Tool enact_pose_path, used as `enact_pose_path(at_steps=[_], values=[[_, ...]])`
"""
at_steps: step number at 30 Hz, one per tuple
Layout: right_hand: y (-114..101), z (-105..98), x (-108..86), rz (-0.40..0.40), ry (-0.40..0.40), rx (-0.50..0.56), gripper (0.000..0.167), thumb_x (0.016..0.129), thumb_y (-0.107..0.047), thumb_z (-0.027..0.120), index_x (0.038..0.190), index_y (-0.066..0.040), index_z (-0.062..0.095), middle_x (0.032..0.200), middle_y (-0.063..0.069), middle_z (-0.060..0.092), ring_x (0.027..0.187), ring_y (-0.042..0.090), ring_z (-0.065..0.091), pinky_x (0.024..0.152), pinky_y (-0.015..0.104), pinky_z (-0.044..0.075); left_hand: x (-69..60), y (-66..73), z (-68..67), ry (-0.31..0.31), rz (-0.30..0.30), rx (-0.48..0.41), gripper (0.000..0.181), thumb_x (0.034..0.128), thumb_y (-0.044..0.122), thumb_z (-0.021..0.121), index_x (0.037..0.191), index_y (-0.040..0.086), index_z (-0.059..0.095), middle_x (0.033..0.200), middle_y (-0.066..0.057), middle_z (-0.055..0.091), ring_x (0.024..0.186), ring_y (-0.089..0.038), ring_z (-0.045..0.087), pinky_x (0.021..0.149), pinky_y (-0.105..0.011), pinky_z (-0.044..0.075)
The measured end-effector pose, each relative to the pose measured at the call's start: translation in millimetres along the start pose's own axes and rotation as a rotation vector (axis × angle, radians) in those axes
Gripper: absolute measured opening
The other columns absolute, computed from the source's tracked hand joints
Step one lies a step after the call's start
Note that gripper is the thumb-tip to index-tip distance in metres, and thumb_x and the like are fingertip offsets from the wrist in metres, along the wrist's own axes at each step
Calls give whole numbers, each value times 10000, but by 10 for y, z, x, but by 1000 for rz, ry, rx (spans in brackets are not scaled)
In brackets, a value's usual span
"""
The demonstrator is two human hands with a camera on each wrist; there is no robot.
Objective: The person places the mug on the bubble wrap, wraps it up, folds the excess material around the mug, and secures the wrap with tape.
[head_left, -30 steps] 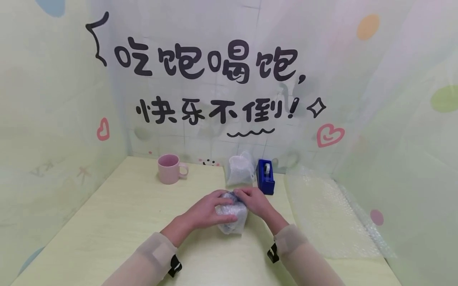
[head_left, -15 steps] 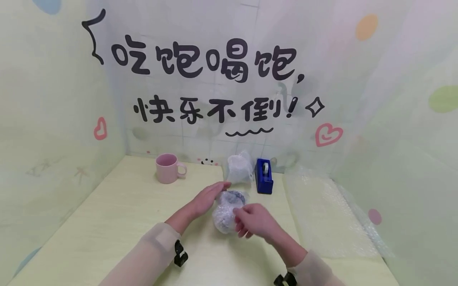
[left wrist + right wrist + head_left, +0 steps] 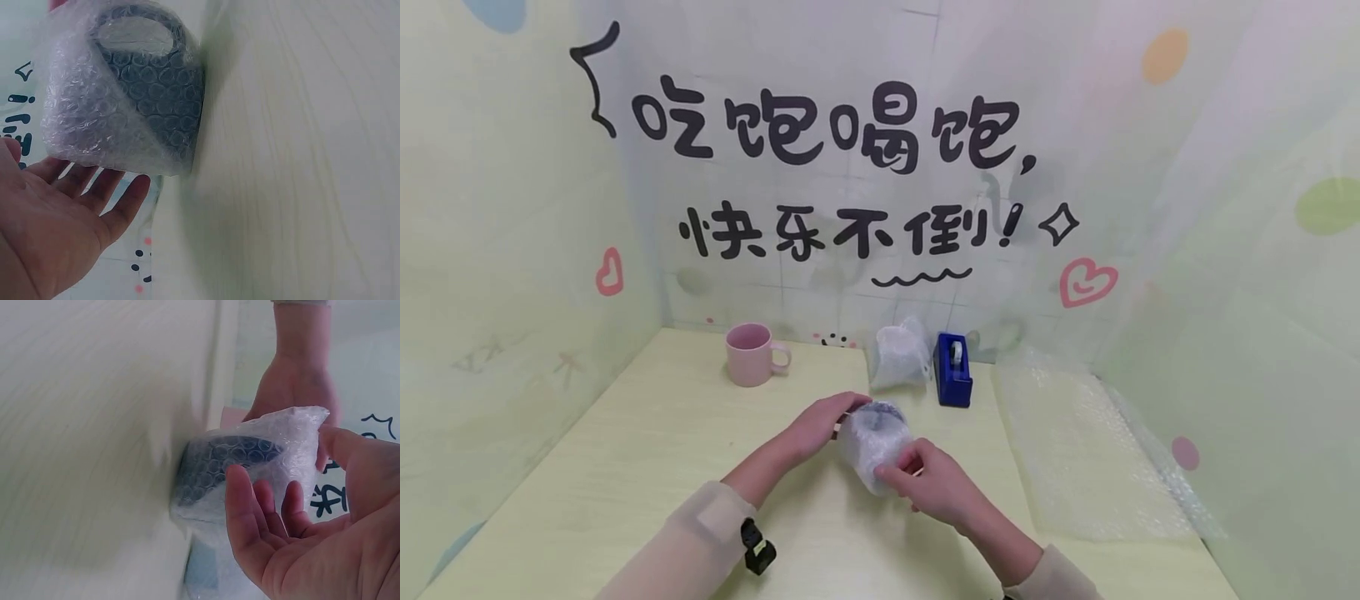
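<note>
A dark mug in bubble wrap (image 3: pixel 872 442) stands on the table between my hands. Its dark body and looped handle show through the wrap (image 3: pixel 147 75) in the left wrist view. My left hand (image 3: pixel 816 427) rests against its left far side, with the fingers (image 3: pixel 103 194) nearly straight and spread. At the near right side, my right hand (image 3: pixel 936 483) pinches the wrap with thumb and curled forefinger. In the right wrist view the other fingers (image 3: pixel 265 500) of the right hand are bent in front of the mug. The exact pinch point is partly hidden.
A pink mug (image 3: pixel 749 357) stands at the back left. Behind the wrapped mug are another bubble-wrapped item (image 3: pixel 901 357) and a blue tape dispenser (image 3: pixel 953 375). A flat bubble-wrap sheet (image 3: pixel 1090 450) lies on the right. Printed walls (image 3: pixel 820 292) enclose the table.
The right hand has gone from the mug's top to its near right side and now pinches the wrap there. The left hand has shifted from over the mug to its left side. The mug has turned.
</note>
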State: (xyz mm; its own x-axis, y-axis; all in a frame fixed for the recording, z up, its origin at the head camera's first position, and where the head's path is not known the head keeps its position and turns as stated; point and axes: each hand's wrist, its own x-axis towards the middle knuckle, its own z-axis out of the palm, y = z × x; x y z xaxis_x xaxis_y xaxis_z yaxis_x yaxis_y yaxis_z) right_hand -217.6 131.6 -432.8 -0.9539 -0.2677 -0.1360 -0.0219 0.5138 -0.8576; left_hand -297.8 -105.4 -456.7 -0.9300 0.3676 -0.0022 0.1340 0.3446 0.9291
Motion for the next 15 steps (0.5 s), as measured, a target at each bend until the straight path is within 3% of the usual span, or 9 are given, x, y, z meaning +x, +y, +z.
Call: enact_pose_path(at_steps=[3, 7, 15], values=[[44, -29, 21, -8, 23, -47, 363, 965, -328, 846, 1039, -75, 598, 963, 51, 686, 793, 167, 638, 641, 317, 559, -136, -7, -23, 20, -20, -46, 538, 1208, 364, 315, 1515, 48, 623, 1524, -178, 649, 1387, -355, 632, 1040, -478, 616], [92, -80, 75, -27, 48, -55, 298, 964, -248, 827, 1058, -71, 606, 1020, 60, 713, 838, 154, 663, 674, 303, 562, -328, 5, -19, 96, -64, -66, 452, 1190, 306, 410, 1490, 56, 638, 1484, -170, 674, 1337, -346, 668, 974, -461, 637], [145, -151, 151, -10, 101, 40, 254, 1021, -148, 741, 1249, -61, 670, 992, 109, 673, 758, 203, 730, 669, 372, 659, -594, 86, 25, 206, -95, 61, 325, 1051, 175, 685, 1363, 83, 671, 1227, -95, 728, 993, -213, 714, 773, -343, 613]])
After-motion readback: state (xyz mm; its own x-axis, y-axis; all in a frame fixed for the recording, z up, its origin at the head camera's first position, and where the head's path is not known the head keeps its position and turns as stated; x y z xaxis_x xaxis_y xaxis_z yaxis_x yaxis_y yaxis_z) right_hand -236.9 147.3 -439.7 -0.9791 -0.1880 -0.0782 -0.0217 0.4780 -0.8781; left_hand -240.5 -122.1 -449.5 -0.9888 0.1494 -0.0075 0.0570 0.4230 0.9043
